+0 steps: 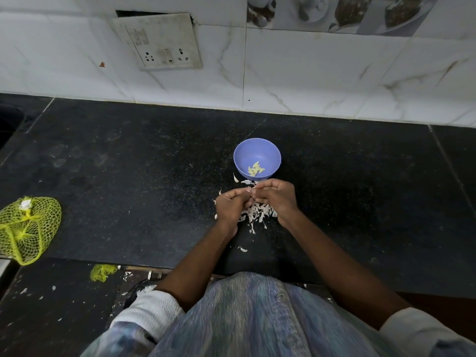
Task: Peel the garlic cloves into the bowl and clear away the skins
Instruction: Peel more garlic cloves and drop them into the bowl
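The scene is lit dimly and evenly, with a cool tone. The white wall tiles (334,81) are the brightest part, while the black tabletop (128,176) stays dark and grainy. Only soft shadows are seen under the hands. Straight lines are bent toward the edges by the wide lens. The clothing (244,318) at the bottom is blurred.

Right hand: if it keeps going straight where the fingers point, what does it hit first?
The right hand points left, so it would probably meet the left hand first; their fingertips nearly touch already, though depth is unclear.
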